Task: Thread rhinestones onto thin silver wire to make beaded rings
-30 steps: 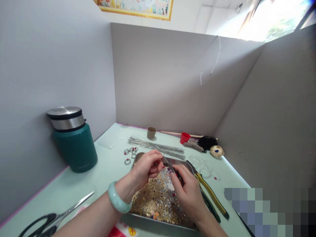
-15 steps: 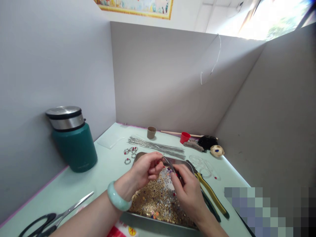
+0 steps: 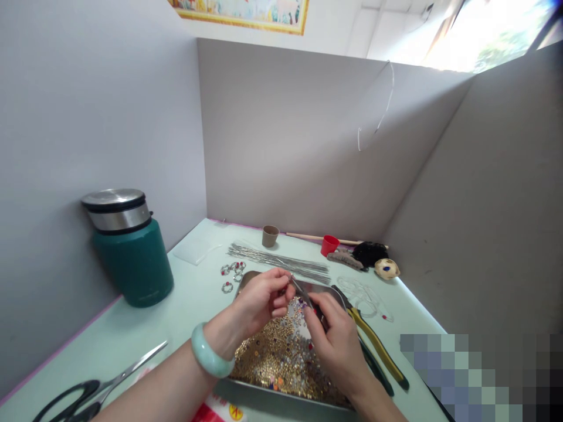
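My left hand (image 3: 266, 299), with a pale green bangle (image 3: 212, 350) on the wrist, is closed in a pinch. Thumb and forefinger hold a small beaded wire piece, mostly hidden by the fingers. My right hand (image 3: 336, 340) is wrapped round what look like needle-nose pliers (image 3: 302, 291), whose slim dark jaws reach the left fingertips; the handles are largely covered by the palm. Both hands are above a metal tray (image 3: 253, 274) of gold, silver and coloured beads (image 3: 272, 351). Several small beaded rings with red beads (image 3: 227, 287) lie left of the tray.
Cut wires (image 3: 281, 262) lie behind the tray, near a brown cup (image 3: 270, 236) and a red cup (image 3: 329, 245). Yellow-and-green-handled pliers (image 3: 378, 343) and clear cord (image 3: 363, 298) lie at right. Scissors (image 3: 103, 387) and a green flask (image 3: 132, 258) are at left.
The left hand has turned slightly and its lower fingers have shifted, covering the red beads seen in its grasp before. The right hand and the tool stay almost in place.
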The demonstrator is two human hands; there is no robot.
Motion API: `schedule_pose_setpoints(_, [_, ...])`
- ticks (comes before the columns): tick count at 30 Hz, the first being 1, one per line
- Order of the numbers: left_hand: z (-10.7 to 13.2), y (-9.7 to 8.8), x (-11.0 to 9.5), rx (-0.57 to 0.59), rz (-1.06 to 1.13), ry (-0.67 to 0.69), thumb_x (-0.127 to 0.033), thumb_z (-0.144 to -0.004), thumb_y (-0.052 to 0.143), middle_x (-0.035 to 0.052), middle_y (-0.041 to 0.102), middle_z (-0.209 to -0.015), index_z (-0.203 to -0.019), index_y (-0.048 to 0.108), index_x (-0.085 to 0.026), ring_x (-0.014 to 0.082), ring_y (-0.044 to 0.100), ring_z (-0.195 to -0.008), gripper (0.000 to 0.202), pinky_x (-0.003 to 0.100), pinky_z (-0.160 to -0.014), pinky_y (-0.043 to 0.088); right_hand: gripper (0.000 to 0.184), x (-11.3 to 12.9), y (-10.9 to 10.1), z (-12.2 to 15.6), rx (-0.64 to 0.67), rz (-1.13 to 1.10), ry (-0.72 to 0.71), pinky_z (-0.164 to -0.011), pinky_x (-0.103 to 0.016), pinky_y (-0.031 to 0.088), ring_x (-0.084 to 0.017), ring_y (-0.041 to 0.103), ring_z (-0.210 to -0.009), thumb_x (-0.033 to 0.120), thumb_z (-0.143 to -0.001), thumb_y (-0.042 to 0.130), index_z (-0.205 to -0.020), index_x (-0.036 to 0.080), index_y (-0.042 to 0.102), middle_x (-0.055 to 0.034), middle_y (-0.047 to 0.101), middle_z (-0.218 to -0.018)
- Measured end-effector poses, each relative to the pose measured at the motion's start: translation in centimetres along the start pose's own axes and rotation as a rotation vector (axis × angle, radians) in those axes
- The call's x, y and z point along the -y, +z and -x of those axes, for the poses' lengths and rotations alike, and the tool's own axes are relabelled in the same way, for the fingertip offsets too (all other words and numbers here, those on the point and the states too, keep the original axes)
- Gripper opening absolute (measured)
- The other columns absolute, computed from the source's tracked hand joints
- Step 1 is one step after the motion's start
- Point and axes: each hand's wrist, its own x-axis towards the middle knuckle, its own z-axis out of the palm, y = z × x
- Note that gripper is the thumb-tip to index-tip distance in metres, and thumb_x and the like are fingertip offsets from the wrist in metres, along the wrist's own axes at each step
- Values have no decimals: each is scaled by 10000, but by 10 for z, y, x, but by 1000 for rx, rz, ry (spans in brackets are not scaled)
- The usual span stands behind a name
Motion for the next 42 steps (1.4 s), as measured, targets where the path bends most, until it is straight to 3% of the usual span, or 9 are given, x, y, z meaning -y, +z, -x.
schedule_pose_setpoints(21, [0, 2, 3, -60, -122, 126, -207, -792, 598, 6, 563, -705, -862, 502, -148, 64, 442, -521, 133, 208, -497, 362, 171, -4, 2, 0, -14, 26, 18, -708, -311, 432, -212, 563, -812, 232, -878, 452, -992, 182, 570, -75, 594, -889])
schedule_pose_setpoints(35, [0, 0, 4, -17, -65, 50, -192, -815, 565, -16, 506, -640, -833, 493, -140, 24, 328, -431, 91, 193, -411, 200, 189, -4, 2, 1, -31, 73, -7, -720, -306, 445, -205, 573, -817, 232, -874, 453, -1004, 179, 580, -76, 604, -896])
schedule_pose_setpoints(42, [-1, 1, 2, -36, -57, 62, -194, -811, 579, -10, 520, -651, -838, 496, -136, 26, 351, -440, 106, 191, -416, 228, 187, -4, 2, 0, -13, 71, 1, -713, -305, 443, -201, 572, -815, 222, -875, 452, -1007, 179, 578, -73, 604, -897])
